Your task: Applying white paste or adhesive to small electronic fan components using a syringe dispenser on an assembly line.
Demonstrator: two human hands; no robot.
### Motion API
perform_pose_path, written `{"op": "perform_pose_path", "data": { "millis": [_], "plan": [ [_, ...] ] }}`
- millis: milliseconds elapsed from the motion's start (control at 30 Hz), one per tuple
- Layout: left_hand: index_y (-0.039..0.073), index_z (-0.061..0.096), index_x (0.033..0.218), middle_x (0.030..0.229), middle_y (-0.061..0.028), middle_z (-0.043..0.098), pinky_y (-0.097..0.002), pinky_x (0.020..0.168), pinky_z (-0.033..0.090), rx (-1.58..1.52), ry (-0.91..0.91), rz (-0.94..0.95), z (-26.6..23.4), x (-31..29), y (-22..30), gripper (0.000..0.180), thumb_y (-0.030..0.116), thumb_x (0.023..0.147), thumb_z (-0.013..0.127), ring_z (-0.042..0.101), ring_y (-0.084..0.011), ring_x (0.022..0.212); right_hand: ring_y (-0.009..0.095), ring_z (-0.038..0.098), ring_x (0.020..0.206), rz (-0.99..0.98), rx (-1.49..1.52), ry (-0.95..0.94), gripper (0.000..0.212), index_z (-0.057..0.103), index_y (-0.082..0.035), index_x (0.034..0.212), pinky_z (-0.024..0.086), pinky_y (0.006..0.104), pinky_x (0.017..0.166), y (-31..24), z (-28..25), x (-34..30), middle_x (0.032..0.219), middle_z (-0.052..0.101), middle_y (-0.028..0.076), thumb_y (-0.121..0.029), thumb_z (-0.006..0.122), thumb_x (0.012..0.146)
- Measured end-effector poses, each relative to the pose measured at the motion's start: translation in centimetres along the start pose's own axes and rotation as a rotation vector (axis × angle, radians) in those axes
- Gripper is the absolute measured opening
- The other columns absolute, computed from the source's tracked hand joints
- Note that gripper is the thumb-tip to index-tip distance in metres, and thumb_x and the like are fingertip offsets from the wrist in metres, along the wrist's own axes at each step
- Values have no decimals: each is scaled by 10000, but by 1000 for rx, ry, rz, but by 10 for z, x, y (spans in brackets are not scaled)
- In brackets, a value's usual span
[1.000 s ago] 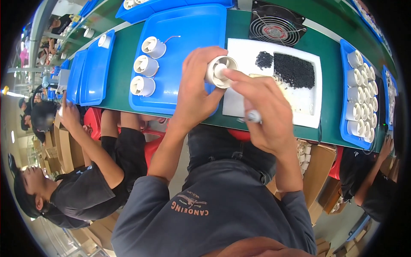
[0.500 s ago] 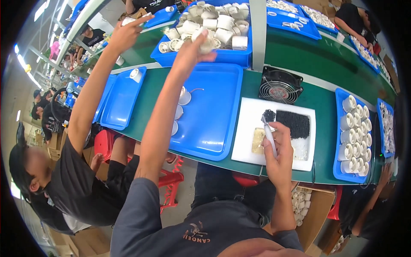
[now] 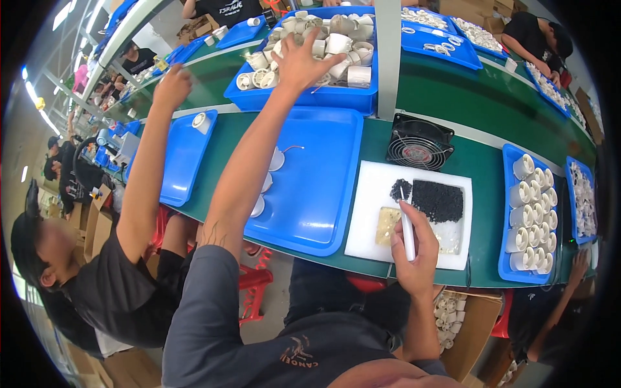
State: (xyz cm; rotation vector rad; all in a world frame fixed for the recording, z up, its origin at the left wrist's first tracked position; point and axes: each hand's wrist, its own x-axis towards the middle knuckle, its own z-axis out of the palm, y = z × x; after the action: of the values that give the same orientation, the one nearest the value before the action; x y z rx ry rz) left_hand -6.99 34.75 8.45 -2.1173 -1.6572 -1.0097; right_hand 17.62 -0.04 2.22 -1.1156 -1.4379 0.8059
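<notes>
Over the blue bin (image 3: 304, 100) heaped with white plastic cylinders (image 3: 339, 44), my left hand (image 3: 303, 61) is open. Its fingers are spread, and I cannot tell whether they touch the pieces. My right hand (image 3: 417, 255) is closed around a white pen-shaped tool (image 3: 407, 233), whose thin tip points at a small cluster of black bits (image 3: 401, 189). Beneath it lies a white foam tray (image 3: 369, 174) with a larger bed of black granules (image 3: 438, 202) and a yellowish pad (image 3: 388, 225). Several white cups (image 3: 277, 159) stand in the large blue tray (image 3: 310, 213), partly hidden by my left forearm.
Behind the foam tray stands a black fan (image 3: 420, 142). A blue tray (image 3: 506, 258) of white cups in rows is at the right. To the left, a co-worker's arm (image 3: 143, 161) reaches over another blue tray (image 3: 176, 178). A light post (image 3: 388, 64) rises beside the bin.
My left hand has spread its fingers over the bin. The tool in my right hand stands more upright, its tip still by the black cluster. The co-worker's hand has drawn back from the far side.
</notes>
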Motion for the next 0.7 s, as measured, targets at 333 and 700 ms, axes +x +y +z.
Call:
{"op": "perform_pose_path", "data": {
  "millis": [333,700],
  "plan": [
    [281,350,1549,1471,-308,425,-771,1065,194,-3,-163,-182,83,87,15,860,698,839,600,382,-514,1386,218,600,728,-83,-121,0,473,598,18,1314,484,314,682,-2,-1,-4,856,587,126,49,590,842],
    [-85,662,1040,946,-170,699,-322,827,518,-634,-120,209,-91,-19,88,237,127,1003,562,673,-214,905,216,592,719,-83,-36,-16,551,584,38,1320,481,304,677,1,-5,-9,842,578,121,73,625,772]
  ]
}}
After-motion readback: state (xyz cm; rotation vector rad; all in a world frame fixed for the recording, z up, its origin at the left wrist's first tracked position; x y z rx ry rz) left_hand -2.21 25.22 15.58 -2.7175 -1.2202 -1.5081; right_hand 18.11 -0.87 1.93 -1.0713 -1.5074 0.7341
